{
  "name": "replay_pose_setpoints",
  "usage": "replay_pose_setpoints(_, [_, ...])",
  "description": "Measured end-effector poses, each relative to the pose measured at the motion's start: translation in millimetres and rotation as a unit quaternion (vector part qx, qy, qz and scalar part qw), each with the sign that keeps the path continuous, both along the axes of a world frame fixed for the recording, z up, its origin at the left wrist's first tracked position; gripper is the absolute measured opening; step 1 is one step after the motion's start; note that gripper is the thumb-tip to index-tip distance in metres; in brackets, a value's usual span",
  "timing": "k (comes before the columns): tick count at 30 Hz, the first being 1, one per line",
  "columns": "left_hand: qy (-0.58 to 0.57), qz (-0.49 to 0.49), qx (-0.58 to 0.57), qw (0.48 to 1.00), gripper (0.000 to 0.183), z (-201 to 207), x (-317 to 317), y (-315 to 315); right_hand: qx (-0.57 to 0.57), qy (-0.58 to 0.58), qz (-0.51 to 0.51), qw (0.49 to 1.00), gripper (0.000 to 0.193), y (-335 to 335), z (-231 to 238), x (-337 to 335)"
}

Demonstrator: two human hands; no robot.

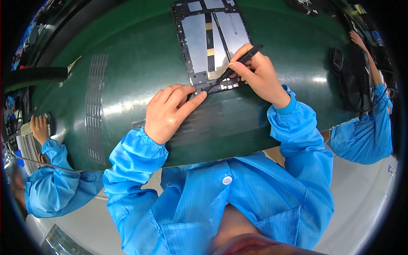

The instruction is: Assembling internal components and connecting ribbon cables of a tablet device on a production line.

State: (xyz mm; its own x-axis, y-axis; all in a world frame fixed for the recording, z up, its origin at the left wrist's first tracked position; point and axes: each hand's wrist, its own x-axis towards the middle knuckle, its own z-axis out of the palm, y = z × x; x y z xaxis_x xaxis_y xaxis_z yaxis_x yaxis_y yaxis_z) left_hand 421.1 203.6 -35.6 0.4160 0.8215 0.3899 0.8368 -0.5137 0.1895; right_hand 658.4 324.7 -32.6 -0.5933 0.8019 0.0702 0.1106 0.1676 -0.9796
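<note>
An opened tablet (193, 40) lies on the green table, its black frame and silvery inner plates exposed. A dark ribbon cable with gold bands runs down its middle. My left hand (168, 110) is closed at the near left corner of the tablet, thumb and forefinger on its edge; the other fingers are curled. My right hand (261, 76) is closed around black tweezers (240, 63). They slant down to the left, and their points touch or hover over the dark part at the tablet's near edge, close to my left thumb.
On the green table (127, 63), a strip sheet (95, 106) of clear and grey pieces lies to the left. Further strips (229, 112) lie just below the tablet. A black bag (355, 80) is at the right edge. Co-workers in blue sleeves (55, 187) sit on both sides.
</note>
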Motion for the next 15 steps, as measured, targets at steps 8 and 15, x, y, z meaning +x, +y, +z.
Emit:
replay_pose_setpoints(8, [-0.018,-0.002,0.000,1.000,0.049,-3.7,-0.3,2.3,-0.062,0.024,-0.003,0.998,0.017,1.4,-0.7,0.9])
replay_pose_setpoints(15, [-0.008,0.006,0.003,1.000,0.051,0.4,7.2,3.2,-0.038,0.003,-0.009,0.999,0.019,0.2,0.2,-1.4])
